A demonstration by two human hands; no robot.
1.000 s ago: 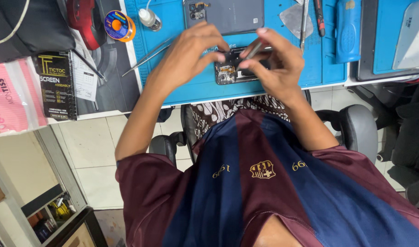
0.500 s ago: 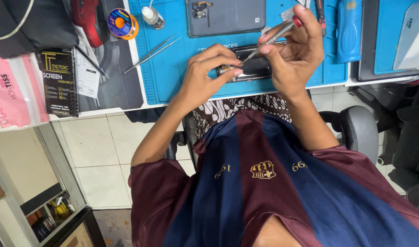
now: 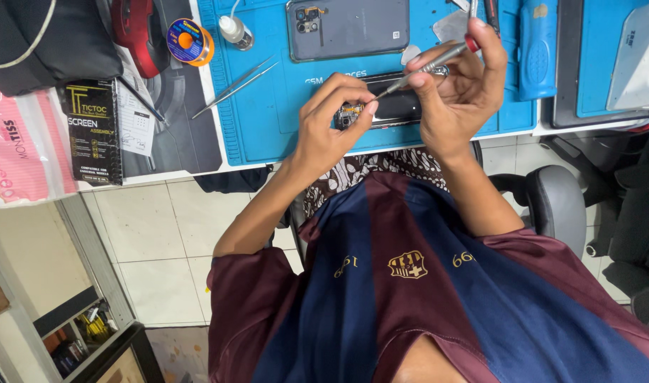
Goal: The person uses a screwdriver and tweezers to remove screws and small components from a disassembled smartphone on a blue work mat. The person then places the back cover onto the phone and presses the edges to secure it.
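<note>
A small opened phone (image 3: 399, 108) with its insides bare lies on the blue work mat (image 3: 267, 124) near the desk's front edge. My left hand (image 3: 330, 126) rests on its left end, fingertips pinched over the exposed parts. My right hand (image 3: 460, 92) hovers just right of the phone and grips a slim metal screwdriver (image 3: 425, 69) with a red band. The shaft slants down to the left, with its tip close to my left fingertips. My fingers hide what the tip touches.
A grey phone (image 3: 349, 28) lies face down further back on the mat. Tweezers (image 3: 233, 86), a solder spool (image 3: 189, 41) and a small bottle (image 3: 233, 30) sit to the left. A black box (image 3: 94, 131) and pink bag (image 3: 16, 159) lie far left, a blue tool (image 3: 537, 50) right.
My right hand lifted off the phone with the screwdriver, then lowered its tip back toward my left fingertips. My left hand stayed on the phone's left end.
</note>
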